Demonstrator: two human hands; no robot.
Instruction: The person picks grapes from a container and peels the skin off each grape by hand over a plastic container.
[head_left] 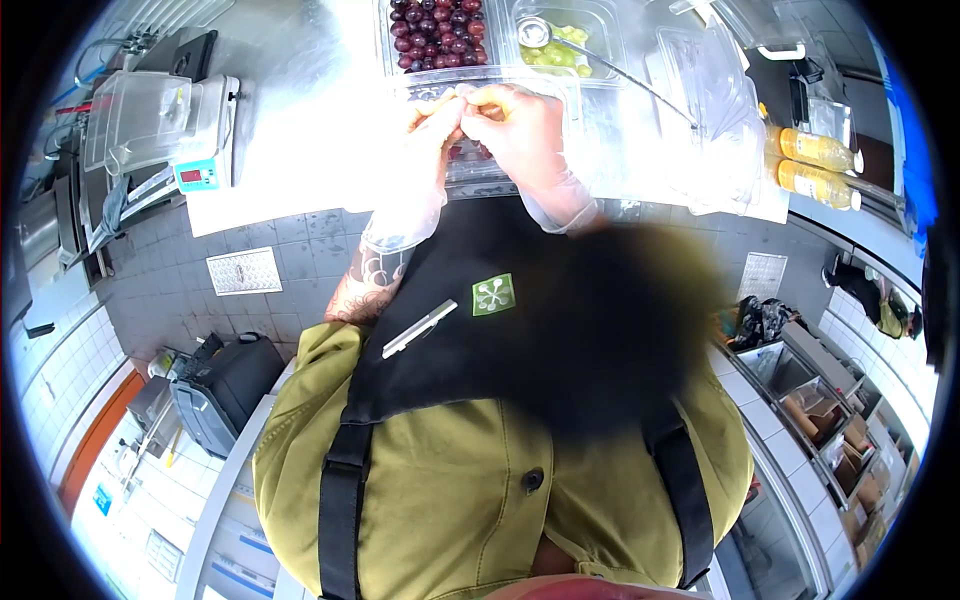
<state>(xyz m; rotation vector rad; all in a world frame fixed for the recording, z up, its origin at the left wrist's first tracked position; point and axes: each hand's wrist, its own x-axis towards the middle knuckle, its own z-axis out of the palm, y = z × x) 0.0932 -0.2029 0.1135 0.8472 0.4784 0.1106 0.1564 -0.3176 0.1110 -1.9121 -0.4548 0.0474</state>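
Note:
Both of my hands wear clear gloves and meet above a clear plastic container (485, 188) near the counter's front edge. My left hand (432, 128) has its fingers pinched together on something I cannot make out. My right hand (515, 120) touches it, its thumb and fingers also pressed together. Some dark red pieces show in the container below them. Just beyond my hands, a clear tray holds dark red grapes (437, 35). To its right, green grapes (557, 55) lie in another clear container, with a long-handled metal spoon (620, 72) resting across it.
At the left, a scale (213, 150) bears a clear plastic tub (138, 118). Stacked clear containers (708, 110) stand on the right of the counter (290, 120), beside two yellow bottles (815, 150). A dark blurred round shape (620, 330) hides part of the apron.

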